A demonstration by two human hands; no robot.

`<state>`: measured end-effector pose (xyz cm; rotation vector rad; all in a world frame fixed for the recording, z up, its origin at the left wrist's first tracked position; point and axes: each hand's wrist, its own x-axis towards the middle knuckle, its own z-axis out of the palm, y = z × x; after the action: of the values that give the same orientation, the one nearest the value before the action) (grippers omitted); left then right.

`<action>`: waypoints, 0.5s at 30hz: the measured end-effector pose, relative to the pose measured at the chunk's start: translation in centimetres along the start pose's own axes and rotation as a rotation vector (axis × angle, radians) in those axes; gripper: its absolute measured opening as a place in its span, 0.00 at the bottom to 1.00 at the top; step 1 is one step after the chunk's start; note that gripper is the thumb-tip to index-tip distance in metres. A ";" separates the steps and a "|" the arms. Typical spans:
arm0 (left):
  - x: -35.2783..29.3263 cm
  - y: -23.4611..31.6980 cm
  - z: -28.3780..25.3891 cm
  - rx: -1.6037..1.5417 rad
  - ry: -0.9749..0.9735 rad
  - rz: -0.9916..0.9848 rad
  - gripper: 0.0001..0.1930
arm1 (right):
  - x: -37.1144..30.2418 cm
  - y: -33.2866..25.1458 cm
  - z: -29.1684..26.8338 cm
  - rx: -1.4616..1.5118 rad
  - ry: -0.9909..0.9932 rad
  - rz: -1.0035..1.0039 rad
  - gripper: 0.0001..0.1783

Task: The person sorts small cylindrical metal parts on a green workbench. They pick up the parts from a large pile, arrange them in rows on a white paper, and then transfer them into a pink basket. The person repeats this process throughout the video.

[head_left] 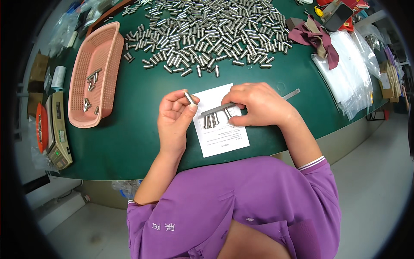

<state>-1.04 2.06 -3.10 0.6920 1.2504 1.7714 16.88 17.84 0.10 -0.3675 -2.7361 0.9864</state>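
My left hand (174, 116) pinches one small metal pin (189, 97) between thumb and fingertips, held just above the table. My right hand (258, 105) presses down on a flat metal ruler (292, 94) that lies across a white printed sheet (224, 140). Below the ruler's edge several pins (210, 121) stand side by side on the sheet, and one pin (227, 114) lies close to my right fingers. A large heap of the same pins (207, 32) covers the far part of the green table (129, 129).
A pink plastic basket (108, 52) with several pins in it lies at the left. A small scale (59, 129) and a red object sit at the table's left edge. Clear plastic bags (349, 77) and a maroon cloth (317, 39) lie at the right.
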 end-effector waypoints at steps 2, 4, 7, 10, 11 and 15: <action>0.1 0.0 0.0 -0.043 -0.008 -0.005 0.18 | -0.1 0.0 -0.4 0.042 0.041 0.033 0.19; 0.0 0.4 0.2 -0.104 -0.056 -0.026 0.18 | 0.0 -0.2 -1.0 0.100 0.102 0.050 0.19; -0.4 0.8 0.6 -0.158 -0.176 -0.203 0.18 | 0.3 -0.6 -0.7 0.189 0.190 -0.003 0.20; -0.3 1.3 1.4 -0.202 -0.258 -0.353 0.14 | 0.7 -1.4 -0.5 0.217 0.143 0.003 0.20; -0.2 1.3 1.3 -0.204 -0.294 -0.395 0.13 | 0.8 -1.6 -0.4 0.229 0.155 -0.022 0.19; -0.1 0.8 1.2 -0.207 -0.343 -0.419 0.11 | 1.0 -1.8 0.1 0.219 0.149 -0.034 0.20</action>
<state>-0.28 2.37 -1.96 0.5392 0.8864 1.3455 15.58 16.77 1.29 -0.3400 -2.4635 1.1845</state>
